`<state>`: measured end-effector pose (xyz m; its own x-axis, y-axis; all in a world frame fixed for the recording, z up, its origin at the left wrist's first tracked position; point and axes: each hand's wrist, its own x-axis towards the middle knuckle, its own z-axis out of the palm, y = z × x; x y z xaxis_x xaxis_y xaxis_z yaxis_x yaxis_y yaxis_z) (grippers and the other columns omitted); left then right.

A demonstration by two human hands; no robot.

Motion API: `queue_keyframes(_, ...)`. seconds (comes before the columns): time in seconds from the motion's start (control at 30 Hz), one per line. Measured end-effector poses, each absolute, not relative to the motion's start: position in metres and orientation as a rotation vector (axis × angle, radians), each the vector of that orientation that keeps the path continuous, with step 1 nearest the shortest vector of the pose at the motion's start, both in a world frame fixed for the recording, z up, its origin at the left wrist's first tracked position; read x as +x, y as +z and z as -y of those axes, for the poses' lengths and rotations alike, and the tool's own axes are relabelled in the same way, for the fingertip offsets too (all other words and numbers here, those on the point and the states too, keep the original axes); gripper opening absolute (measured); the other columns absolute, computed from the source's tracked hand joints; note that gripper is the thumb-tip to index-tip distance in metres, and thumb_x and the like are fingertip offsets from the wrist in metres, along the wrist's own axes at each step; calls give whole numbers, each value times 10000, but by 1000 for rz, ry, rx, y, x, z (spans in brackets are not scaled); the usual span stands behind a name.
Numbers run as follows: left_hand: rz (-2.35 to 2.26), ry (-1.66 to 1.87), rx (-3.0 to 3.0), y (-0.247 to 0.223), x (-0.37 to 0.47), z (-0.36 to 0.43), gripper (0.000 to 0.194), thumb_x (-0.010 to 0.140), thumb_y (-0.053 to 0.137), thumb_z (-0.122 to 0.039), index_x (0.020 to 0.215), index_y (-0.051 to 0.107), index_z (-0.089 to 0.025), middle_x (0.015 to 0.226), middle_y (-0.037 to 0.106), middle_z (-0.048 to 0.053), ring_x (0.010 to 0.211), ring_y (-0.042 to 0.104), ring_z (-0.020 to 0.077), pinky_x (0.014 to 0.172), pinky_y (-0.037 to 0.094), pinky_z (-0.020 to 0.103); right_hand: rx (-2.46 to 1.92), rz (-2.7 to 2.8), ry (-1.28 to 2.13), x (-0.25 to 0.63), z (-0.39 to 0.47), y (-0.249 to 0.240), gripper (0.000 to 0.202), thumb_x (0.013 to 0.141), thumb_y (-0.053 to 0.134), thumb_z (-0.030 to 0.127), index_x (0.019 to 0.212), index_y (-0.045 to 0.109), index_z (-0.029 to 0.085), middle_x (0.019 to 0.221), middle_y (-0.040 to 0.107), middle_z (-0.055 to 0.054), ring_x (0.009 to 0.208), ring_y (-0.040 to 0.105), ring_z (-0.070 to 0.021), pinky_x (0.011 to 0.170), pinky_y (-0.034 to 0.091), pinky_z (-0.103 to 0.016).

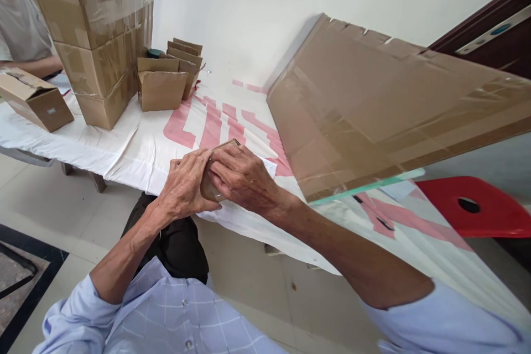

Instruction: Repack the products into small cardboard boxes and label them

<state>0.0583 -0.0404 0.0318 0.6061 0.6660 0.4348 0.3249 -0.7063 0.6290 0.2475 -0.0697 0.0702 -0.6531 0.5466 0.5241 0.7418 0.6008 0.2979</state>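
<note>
A small brown cardboard box (212, 187) is held between my two hands at the near edge of the cloth-covered table. My left hand (185, 183) wraps round its left side, with the thumb along the bottom. Across the upper right part of the box lies my right hand (244, 177), its fingers curled against the surface. Much of the box is hidden by my fingers.
Taped cartons (112, 27) stand stacked at the back left, beside open small boxes (162, 91). Another box (43, 105) lies further left, near a person (27, 27). A large cardboard sheet (373, 105) leans at the right, above a red stool (489, 210).
</note>
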Motion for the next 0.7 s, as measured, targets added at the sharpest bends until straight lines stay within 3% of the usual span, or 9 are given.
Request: queue_keyframes(0.7,-818,915,2351,31,60,39,1071,620,897,-287,1580,427,-221,1588,572,202,1494,518,430,1151,419,562,-1012,2404,-815,251,71,68,226,996,595,99,875,771,171,894,700,-94,912,548,-253,807,419,-394)
